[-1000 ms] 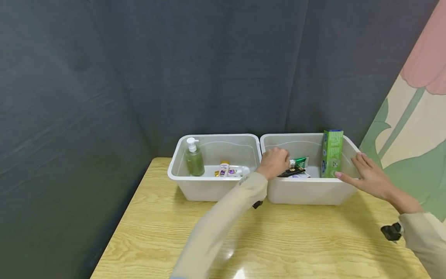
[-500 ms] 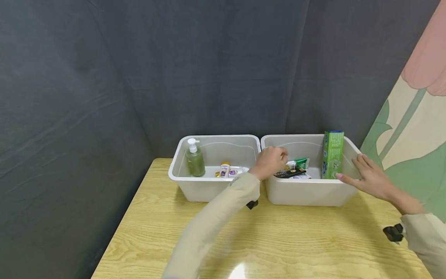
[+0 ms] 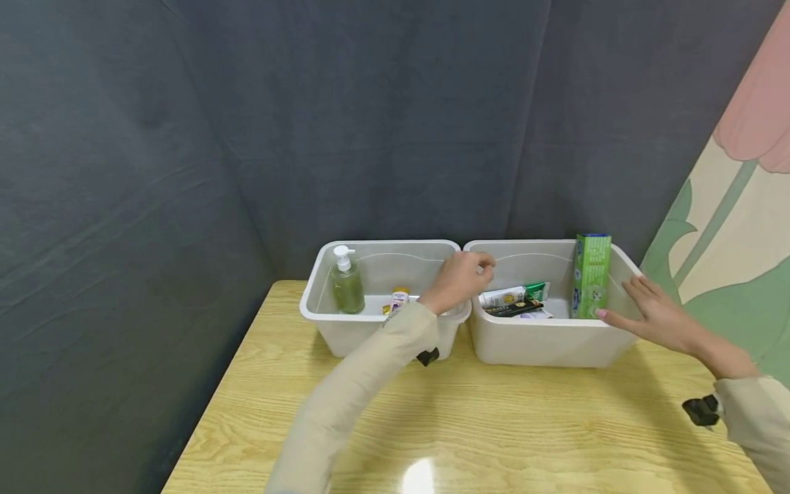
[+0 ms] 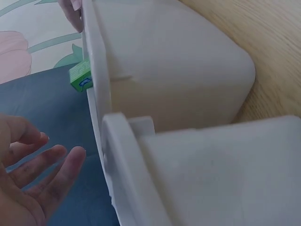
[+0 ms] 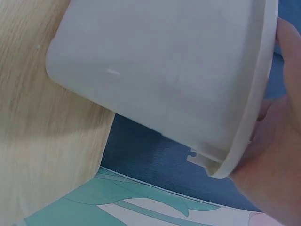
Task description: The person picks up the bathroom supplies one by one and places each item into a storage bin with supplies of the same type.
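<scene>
My left hand (image 3: 457, 280) is over the touching ends of two white plastic bins, fingers loosely bent and nothing between them in the left wrist view. Below and right of it, the right bin (image 3: 549, 346) contains a white-and-green tube (image 3: 503, 296), a black packet (image 3: 513, 309) and a tall green box (image 3: 591, 278) standing upright. At that bin's front right corner my right hand (image 3: 665, 321) rests on the rim with fingers extended, thumb near the green box. In the left bin (image 3: 370, 336), a green pump bottle (image 3: 348, 288) stands upright beside a small orange-capped bottle (image 3: 400, 298).
The bins stand side by side on a light wooden table (image 3: 506, 425). Dark cloth (image 3: 382, 123) hangs behind and to the left. A wall with a painted flower (image 3: 753, 137) rises at the right.
My left hand has moved left from above the right bin to above the bins' join, uncovering the white-and-green tube. The right hand stays at the rim.
</scene>
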Tool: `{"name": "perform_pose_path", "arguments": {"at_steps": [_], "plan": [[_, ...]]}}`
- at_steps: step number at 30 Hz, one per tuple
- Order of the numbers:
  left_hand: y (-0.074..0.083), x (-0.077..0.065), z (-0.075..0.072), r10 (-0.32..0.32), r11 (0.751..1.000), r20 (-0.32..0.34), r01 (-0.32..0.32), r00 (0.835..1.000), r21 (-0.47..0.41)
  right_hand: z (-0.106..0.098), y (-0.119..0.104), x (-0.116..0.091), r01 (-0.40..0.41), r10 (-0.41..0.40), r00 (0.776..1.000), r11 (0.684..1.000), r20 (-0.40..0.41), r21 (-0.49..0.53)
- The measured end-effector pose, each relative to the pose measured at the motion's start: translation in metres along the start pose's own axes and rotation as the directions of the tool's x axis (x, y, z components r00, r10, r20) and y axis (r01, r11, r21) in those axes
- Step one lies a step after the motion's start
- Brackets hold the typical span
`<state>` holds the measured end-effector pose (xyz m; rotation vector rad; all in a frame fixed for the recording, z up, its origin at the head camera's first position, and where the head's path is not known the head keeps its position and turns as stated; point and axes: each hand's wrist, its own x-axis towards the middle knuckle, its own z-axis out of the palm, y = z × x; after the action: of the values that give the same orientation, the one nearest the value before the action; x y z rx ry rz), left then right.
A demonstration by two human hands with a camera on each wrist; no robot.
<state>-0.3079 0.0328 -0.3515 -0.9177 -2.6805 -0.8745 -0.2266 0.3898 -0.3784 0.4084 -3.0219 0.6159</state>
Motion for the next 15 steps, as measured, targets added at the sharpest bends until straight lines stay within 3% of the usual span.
{"name": "perform_pose_path", "arguments": {"at_steps": [9,15], "plan": [[-0.018,-0.009,-0.017,0.008,0.999,-0.06,-0.006,0.998,0.037,-0.006,-0.006,0.007,0.096,-0.097,0.994,0.995,-0.041,-0.022],[-0.028,-0.014,-0.023,0.014,0.998,-0.09,-0.009,0.996,0.057,-0.011,-0.009,0.009,0.208,-0.217,0.972,0.973,-0.089,-0.095]]}}
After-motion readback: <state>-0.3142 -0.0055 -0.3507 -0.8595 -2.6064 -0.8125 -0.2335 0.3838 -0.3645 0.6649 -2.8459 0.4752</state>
